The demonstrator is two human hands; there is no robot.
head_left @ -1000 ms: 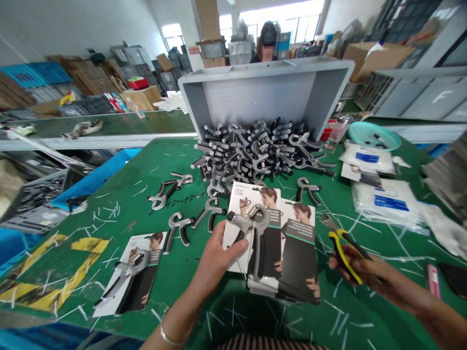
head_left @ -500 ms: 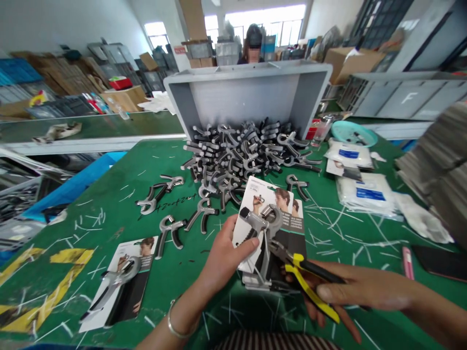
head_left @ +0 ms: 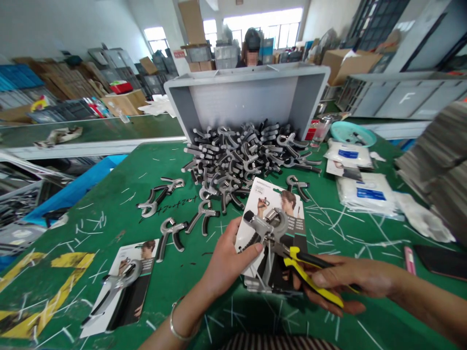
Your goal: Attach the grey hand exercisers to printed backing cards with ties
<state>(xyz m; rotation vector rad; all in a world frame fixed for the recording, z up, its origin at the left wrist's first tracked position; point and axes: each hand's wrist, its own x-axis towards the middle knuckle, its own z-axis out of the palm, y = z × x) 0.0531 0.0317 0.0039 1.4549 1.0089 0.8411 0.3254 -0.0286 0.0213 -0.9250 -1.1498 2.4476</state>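
My left hand (head_left: pixel 233 257) is closed on the left edge of a printed backing card (head_left: pixel 260 197), its thumb lying across the front. A grey and black hand gripper with a coil spring (head_left: pixel 268 226) lies against that card. More cards are stacked beneath it. My right hand (head_left: pixel 339 279) is wrapped around yellow and black cutting pliers (head_left: pixel 308 282), whose jaws meet the middle of the hand gripper, beside a white tie strip (head_left: pixel 269 262). Whether the jaws are closed on the strip I cannot tell. Another carded hand gripper (head_left: pixel 122 287) lies at the left.
A grey crate (head_left: pixel 248 97) lies tipped on its side, with a heap of hand grippers (head_left: pixel 237 155) spilling out. White bags (head_left: pixel 368 194), a teal bowl (head_left: pixel 353 133) and a dark phone-like slab (head_left: pixel 441 260) sit at the right. Cut white strips litter the green table (head_left: pixel 146 165). A person (head_left: pixel 251 48) is behind the crate.
The pliers' handles have come closer together as my right hand closed. The held card has turned slightly and now covers more of the cards behind it.
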